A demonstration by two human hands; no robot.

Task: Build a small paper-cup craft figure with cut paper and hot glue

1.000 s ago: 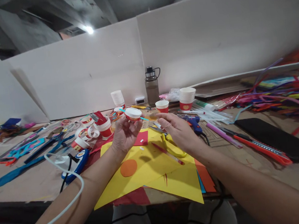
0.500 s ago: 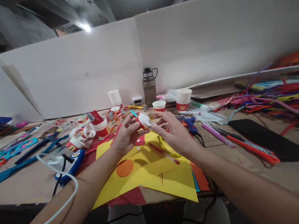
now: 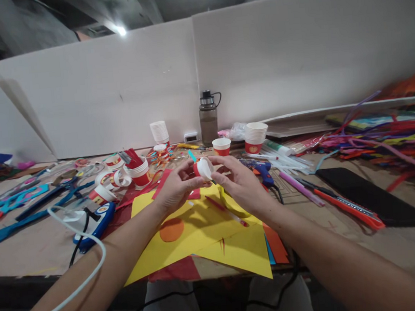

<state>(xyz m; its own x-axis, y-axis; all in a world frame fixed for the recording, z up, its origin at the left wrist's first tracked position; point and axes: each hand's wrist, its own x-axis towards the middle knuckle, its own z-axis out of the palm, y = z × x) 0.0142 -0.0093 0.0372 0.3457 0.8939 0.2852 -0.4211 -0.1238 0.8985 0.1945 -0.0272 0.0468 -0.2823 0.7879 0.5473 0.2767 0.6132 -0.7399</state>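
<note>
Between my two hands is a small red-and-white paper cup (image 3: 204, 169), tilted above the yellow paper (image 3: 196, 238), with a light blue strip (image 3: 192, 154) sticking up from its left side. My left hand (image 3: 177, 187) is closed on the cup's left side, thumb toward me. On its right side my right hand (image 3: 233, 177) grips the rim, its fingers partly hiding the cup. Under the hands lie a red pen (image 3: 227, 211), an orange paper circle (image 3: 171, 230) and a curved yellow piece (image 3: 235, 206).
A blue glue gun (image 3: 265, 173) lies right of my hands, near an orange utility knife (image 3: 350, 208) and a black slab (image 3: 371, 194). Cup stacks (image 3: 256, 136) and a water bottle (image 3: 208, 119) stand behind. A white cable (image 3: 99, 252) crosses my left forearm.
The cup has turned between my hands, its white part now facing more to the right. My left fingers have closed in nearer around it. The view has shifted slightly.
</note>
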